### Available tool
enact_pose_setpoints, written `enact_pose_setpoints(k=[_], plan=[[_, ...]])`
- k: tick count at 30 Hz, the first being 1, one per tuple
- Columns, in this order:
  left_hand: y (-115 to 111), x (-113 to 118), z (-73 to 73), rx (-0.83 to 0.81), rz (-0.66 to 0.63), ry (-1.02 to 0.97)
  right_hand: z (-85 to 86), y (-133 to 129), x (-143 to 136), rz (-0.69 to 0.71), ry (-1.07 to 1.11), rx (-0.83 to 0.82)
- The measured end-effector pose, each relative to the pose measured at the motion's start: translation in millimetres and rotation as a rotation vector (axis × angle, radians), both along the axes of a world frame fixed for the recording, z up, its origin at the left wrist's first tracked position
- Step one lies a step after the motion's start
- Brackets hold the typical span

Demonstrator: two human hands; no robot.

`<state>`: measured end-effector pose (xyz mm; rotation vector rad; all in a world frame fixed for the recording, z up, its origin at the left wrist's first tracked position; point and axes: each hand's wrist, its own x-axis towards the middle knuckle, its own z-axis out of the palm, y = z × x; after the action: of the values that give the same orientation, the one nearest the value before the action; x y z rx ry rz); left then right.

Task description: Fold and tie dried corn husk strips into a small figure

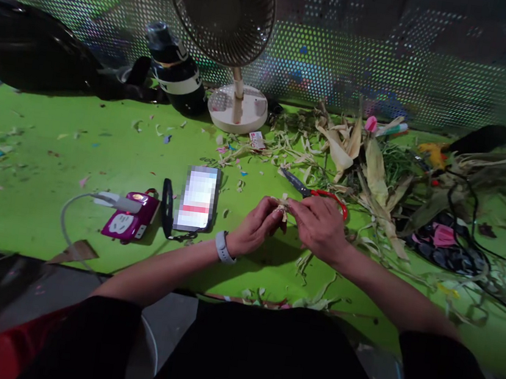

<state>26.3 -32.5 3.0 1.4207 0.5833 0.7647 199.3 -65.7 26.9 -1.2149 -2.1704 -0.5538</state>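
My left hand (255,227), with a pale band on its wrist, pinches a small bundle of pale corn husk (283,204) above the green table. From the other side, the fingers of my right hand (322,230) are closed on the same husk piece. Its exact shape is partly hidden by the fingers. Just behind my right hand lie scissors (297,183) with red handles, their dark blades pointing away to the left. Dried corn husks (377,171) are heaped to the right, beyond the scissors.
On the left are a lit phone (197,200) in a flip case and a purple power bank (132,218) with a white cable. A fan (237,109) and a dark bottle (177,76) stand behind, before a perforated metal screen (324,63). Black cords (470,241) tangle at right.
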Motion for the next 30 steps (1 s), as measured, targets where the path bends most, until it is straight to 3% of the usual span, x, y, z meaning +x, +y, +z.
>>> enact_pose_setpoints(k=[10,17,24,30], plan=[[-5,2,0.6,-0.055,0.034,0.006,1.9,-1,2,0.03,-0.129,0.038],[-4,-5,8.1,0.197,-0.037,0.1,6.9,-2,1,0.064,-0.14,0.049],[4,-7,1.7,0.341,-0.074,0.102,8.4,-5,1,0.043,-0.147,0.044],[8,-11,8.4,0.436,-0.153,0.125,13.1,-7,2,0.047,-0.129,0.031]])
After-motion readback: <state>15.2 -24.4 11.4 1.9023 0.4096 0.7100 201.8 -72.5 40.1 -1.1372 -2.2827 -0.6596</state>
